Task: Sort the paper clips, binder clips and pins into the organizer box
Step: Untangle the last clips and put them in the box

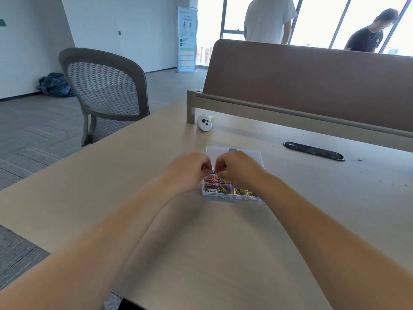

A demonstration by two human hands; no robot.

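Left hand (192, 170) curled, knuckles up — we cannot tell if its fingers pinch anything; a reddish paper clip (220, 169) looks pinched by our right hand (237, 167), over the open organizer box (254, 199) on the desk (312, 198). We judge clips light, slick, tangle-prone wire — pinch one loop end.

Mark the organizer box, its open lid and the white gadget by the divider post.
organizer box (224, 197): head view, near front wall.
lid (213, 152): head view, clear panel.
white gadget (205, 123): head view, front face.
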